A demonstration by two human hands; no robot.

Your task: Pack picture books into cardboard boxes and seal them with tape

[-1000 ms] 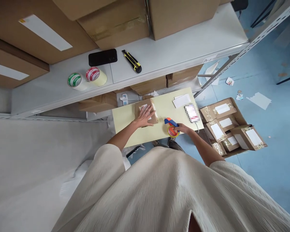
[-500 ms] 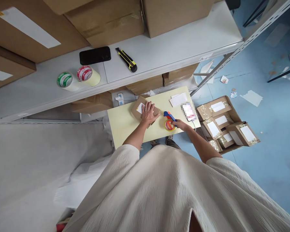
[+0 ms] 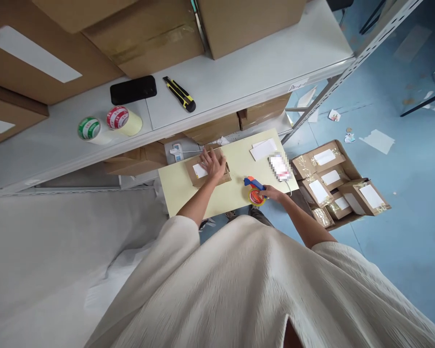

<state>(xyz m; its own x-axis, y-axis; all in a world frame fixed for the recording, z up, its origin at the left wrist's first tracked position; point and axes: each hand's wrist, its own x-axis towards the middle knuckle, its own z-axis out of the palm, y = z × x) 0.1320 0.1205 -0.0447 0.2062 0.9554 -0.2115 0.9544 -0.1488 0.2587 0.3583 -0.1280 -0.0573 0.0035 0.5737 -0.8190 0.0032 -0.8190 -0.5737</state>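
A small brown cardboard box (image 3: 203, 175) with a white label lies on the pale yellow table (image 3: 188, 193). My left hand (image 3: 213, 163) rests on top of the box with fingers spread over its far edge. My right hand (image 3: 270, 193) grips a tape dispenser (image 3: 255, 191) with a blue handle and an orange roll, standing on the table's near right part. A gap of bare table separates the dispenser from the box.
White labels (image 3: 263, 150) and a phone (image 3: 280, 167) lie at the table's right. An open carton of labelled parcels (image 3: 335, 186) sits on the blue floor. The white shelf (image 3: 239, 82) holds two tape rolls (image 3: 108, 125), a black phone (image 3: 133, 89), a utility knife (image 3: 179, 94) and large boxes.
The small box has turned and shifted left under my left hand, which now covers its far edge. My right hand stays on the tape dispenser, slightly nearer the table's front edge.
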